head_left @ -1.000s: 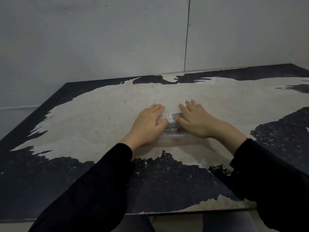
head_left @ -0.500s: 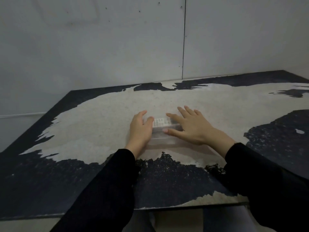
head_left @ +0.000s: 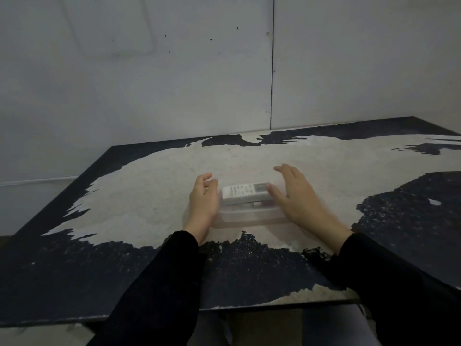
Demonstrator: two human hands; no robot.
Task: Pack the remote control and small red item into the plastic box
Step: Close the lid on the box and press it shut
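Observation:
A clear plastic box (head_left: 249,216) with its lid on sits mid-table. Inside, a white remote control (head_left: 245,193) lies lengthwise, buttons up. A small red item (head_left: 257,204) shows faintly under the remote's right end. My left hand (head_left: 203,201) is at the box's left end, fingers curled and apart, holding nothing. My right hand (head_left: 295,196) is at the right end, palm facing the box, thumb near the remote's end, fingers spread. Whether either hand touches the box I cannot tell.
The table (head_left: 139,196) is beige with black worn patches; its front edge runs close to my body. A grey wall (head_left: 174,83) stands right behind the table. Black sleeves cover both forearms.
Both hands were flat on the box lid a second ago. They have since lifted off and moved apart to the box's two ends, uncovering the remote. The camera tilted up.

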